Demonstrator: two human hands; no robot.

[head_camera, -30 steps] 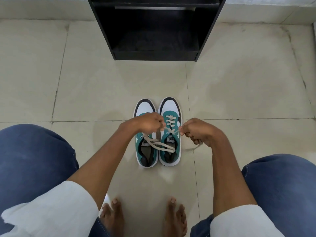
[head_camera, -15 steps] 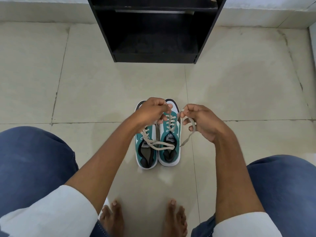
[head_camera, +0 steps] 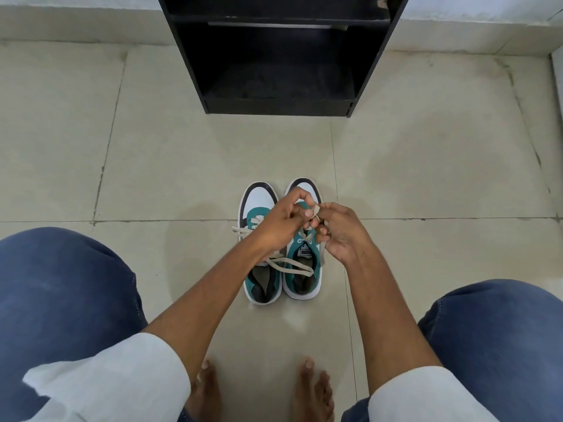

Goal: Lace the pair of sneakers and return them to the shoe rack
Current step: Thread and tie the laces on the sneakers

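Note:
Two teal, white and black sneakers stand side by side on the floor, toes pointing away from me: the left sneaker and the right sneaker. A beige lace trails in a loop across both shoe openings. My left hand and my right hand meet above the right sneaker's upper eyelets, both pinching lace ends between fingertips. The black shoe rack stands open ahead, its lower shelf bare.
Beige floor tiles surround the shoes. My blue-trousered knees frame the view at left and right, and my bare feet rest just behind the sneakers. A pale wall base runs behind the rack.
Both hands rose from beside the shoe's tongue towards the toe end and came together, drawing the lace ends up. The lace loop over the shoe openings stayed in place.

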